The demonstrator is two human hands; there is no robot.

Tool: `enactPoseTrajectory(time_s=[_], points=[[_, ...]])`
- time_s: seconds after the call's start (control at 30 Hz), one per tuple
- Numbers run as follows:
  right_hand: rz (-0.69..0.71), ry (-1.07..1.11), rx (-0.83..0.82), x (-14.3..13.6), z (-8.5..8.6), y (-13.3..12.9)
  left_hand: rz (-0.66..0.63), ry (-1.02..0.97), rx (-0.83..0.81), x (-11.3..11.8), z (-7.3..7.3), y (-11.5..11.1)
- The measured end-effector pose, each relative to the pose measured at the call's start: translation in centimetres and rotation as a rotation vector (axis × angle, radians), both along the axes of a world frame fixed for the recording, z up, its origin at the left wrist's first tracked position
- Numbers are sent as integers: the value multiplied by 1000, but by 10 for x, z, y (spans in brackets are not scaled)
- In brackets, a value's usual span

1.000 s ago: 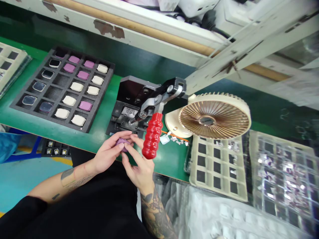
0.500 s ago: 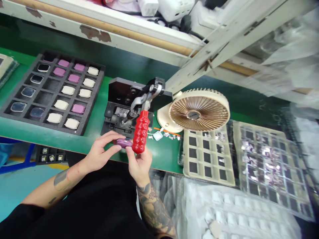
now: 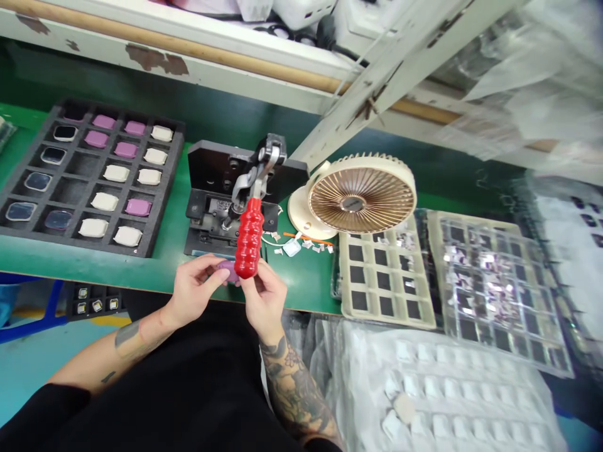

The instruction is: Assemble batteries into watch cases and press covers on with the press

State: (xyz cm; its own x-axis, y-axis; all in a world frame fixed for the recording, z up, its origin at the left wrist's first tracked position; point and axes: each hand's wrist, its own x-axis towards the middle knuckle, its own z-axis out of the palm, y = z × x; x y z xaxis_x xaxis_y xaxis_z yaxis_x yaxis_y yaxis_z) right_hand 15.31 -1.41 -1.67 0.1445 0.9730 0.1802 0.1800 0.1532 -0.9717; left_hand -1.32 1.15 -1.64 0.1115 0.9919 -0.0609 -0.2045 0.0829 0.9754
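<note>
A purple watch-like case [image 3: 228,270] is pinched between my two hands, just in front of the clamp press. My left hand [image 3: 196,287] grips its left side with thumb and fingers. Around its right side my right hand [image 3: 264,299] is closed, partly covered by the red handle [image 3: 249,238] of the toggle clamp. Behind the hands stands the black press fixture [image 3: 211,213] with its metal plunger. To the left, a dark foam tray [image 3: 153,235] holds purple cases, white cases [image 3: 128,236] and dark-faced pieces [image 3: 21,211] in its compartments.
A cream fan [image 3: 360,194] stands right of the press, with small scraps and an orange stick [image 3: 308,238] near its base. Further right are a beige compartment tray [image 3: 346,295] and a clear-covered tray [image 3: 506,301]. White moulded packaging [image 3: 452,389] lies below; a shelf post [image 3: 377,81] rises behind.
The view has shifted, so the bench things appear further left. The purple case has turned in my hands, showing more of its flat surface. Both hands keep hold of it.
</note>
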Motion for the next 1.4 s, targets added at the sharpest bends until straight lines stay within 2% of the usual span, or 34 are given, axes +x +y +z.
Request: enactPoseTrajectory(time_s=[0.07, 0.13, 0.23, 0.37, 0.47, 0.6, 0.7, 0.8, 0.87, 0.93, 1.0, 1.07, 1.13, 1.17, 1.3, 1.4], points=[[27, 34, 9, 6, 0, 3, -7, -229, -275, 8, 6, 1], [59, 10, 49, 10, 1, 5, -8, -386, -444, 13, 12, 4], [88, -79, 90, 13, 3, 8, -16, -441, -497, 15, 17, 8], [71, -84, 100, 12, 3, 4, -39, -374, -435, 12, 13, 5], [37, -9, 64, 10, 1, -2, -45, -142, -261, 4, 1, -2], [41, -8, 26, 6, -4, -6, -66, 303, 180, -16, -15, -5], [9, -42, 33, -2, -7, -8, -148, 572, 535, -30, -17, -2], [24, -103, 25, -10, -6, -7, -152, 752, 781, -39, -12, 0], [77, -172, 33, -11, 2, -2, -115, 814, 815, -43, -10, 1], [58, -276, 128, -6, 17, 8, -68, 805, 707, -46, -11, 2], [-64, -383, 352, 2, 39, 25, -23, 730, 508, -48, -15, 4], [-172, -464, 654, 9, 61, 49, 7, 607, 324, -49, -21, 6], [-146, -531, 877, 14, 80, 76, 26, 484, 222, -50, -26, 8], [-86, -570, 918, 15, 86, 88, 26, 441, 200, -51, -27, 8], [148, -642, 816, 10, 104, 115, -4, 417, 224, -53, -28, 8], [109, -562, 750, 4, 124, 113, -15, 433, 235, -53, -25, 7]])
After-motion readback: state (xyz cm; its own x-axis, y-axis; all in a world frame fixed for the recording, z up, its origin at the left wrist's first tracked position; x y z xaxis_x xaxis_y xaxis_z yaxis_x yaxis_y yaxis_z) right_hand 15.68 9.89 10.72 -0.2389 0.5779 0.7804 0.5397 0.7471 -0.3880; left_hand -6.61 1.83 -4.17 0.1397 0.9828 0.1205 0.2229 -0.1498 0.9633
